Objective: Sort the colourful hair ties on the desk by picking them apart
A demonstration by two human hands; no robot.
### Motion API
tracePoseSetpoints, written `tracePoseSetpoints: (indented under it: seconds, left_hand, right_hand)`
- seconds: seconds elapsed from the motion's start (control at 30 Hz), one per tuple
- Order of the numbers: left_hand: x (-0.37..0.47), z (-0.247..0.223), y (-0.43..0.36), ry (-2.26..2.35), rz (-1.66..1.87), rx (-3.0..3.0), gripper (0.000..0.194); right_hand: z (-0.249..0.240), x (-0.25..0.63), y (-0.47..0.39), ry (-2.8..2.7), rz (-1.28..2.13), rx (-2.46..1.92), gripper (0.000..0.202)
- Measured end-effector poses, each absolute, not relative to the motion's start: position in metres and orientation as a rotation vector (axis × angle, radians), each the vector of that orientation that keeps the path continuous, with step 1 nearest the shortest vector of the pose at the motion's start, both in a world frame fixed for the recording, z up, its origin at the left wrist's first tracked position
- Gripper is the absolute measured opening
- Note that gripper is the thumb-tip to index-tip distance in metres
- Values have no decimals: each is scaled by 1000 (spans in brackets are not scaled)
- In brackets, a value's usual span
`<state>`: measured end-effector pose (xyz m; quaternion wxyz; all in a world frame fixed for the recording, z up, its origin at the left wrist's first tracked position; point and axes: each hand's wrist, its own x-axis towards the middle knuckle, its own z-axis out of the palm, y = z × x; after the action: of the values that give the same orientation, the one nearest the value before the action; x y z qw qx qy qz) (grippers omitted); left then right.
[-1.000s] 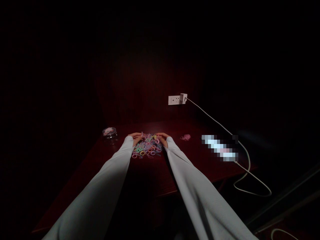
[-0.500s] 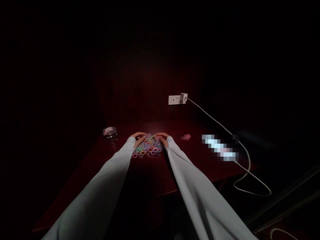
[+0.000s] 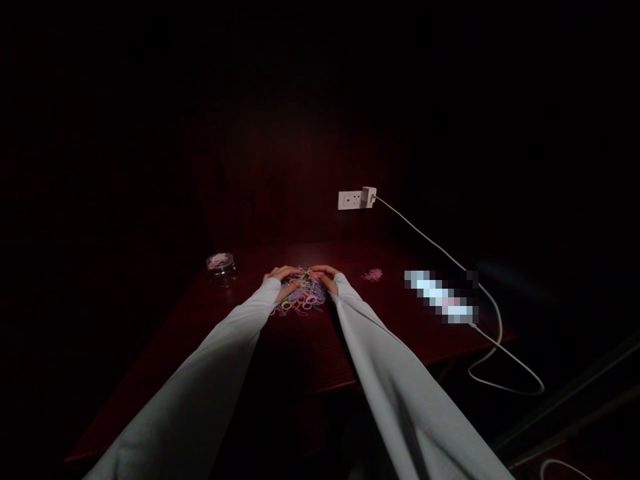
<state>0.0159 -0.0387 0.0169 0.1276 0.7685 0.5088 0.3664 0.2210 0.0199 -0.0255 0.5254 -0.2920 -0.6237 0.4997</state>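
Note:
A heap of small colourful elastic hair ties point(image 3: 303, 301), some of them ring-shaped, lies on the dark red table. From the left, my left hand point(image 3: 284, 275) reaches over the heap, fingers stretched out and thumb apart, covering part of it. Curved around the right side is my right hand point(image 3: 327, 274), its fingers extended along the far edge and its thumb nearer me. Both hands touch the heap, and no single piece is visibly gripped by either. A small separate pile of pink pieces point(image 3: 373, 275) sits to the right of my right hand.
A clear jar point(image 3: 221, 271) with a patterned lid stands at the table's left. On the right lies a blurred-out bright device point(image 3: 440, 297), with a white cable point(image 3: 425, 237) running up to a charger point(image 3: 369, 196) in the wall socket point(image 3: 349, 200). The surroundings are dark.
My left hand has moved right and inward over the heap, hiding the green and pink rings at its left side. My right hand stays nearly where it was.

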Motion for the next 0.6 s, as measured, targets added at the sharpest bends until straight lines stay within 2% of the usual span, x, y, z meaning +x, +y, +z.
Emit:
tracePoseSetpoints:
  seconds: [0.27,0.6]
  left_hand:
    - [25,14,-38,1640,1052,2209,28]
    - [23,11,-35,1637,1080,2216,26]
  right_hand:
    - [-18,216,12,-1472,1284,-684,36]
    - [-8,216,-2,-1427,1205,-734,29]
